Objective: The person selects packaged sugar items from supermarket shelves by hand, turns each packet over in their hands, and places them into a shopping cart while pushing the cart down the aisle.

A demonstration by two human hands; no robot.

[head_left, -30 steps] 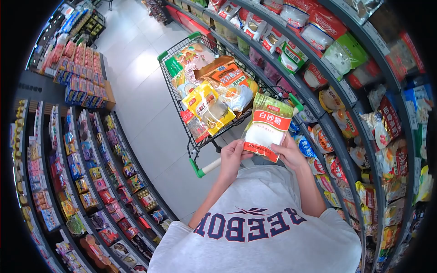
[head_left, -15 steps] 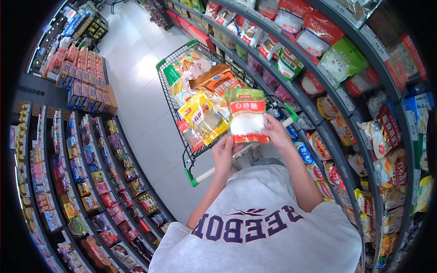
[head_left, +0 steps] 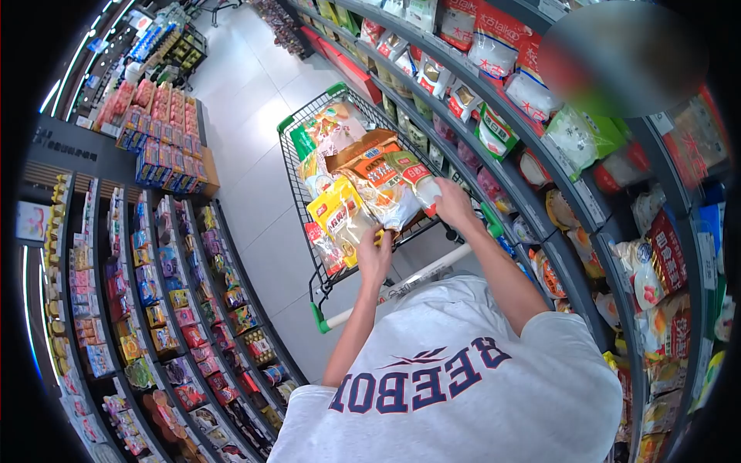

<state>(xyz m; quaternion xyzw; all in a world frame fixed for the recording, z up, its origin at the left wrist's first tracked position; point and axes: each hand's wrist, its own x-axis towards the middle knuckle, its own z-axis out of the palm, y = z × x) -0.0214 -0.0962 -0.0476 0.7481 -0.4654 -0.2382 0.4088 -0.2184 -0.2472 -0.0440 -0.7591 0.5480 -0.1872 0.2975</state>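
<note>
My right hand (head_left: 457, 205) grips a green-and-red bag of white sugar (head_left: 417, 184) at its near side. The bag is tilted inside the right side of a shopping cart (head_left: 324, 289), against an orange oats bag (head_left: 377, 174). My left hand (head_left: 374, 251) has its fingers curled at the lower right edge of a yellow food bag (head_left: 337, 214) with a clear window. That bag lies in the near left of the cart. Below it sits a red-and-white packet (head_left: 324, 248). Farther in, a green-and-pink package (head_left: 333, 127) lies at the cart's far end.
Close on my right, a shelf (head_left: 579, 185) holds bagged foods. To the left, across the tiled floor (head_left: 251, 185), stand snack shelves (head_left: 166, 309) and a stack of boxed goods (head_left: 166, 158). The cart's handle (head_left: 432, 266) runs in front of my body.
The sugar bag has gone from upright in both hands, above the cart's near end, down into its right side. My left hand has left it and moved to the yellow bag.
</note>
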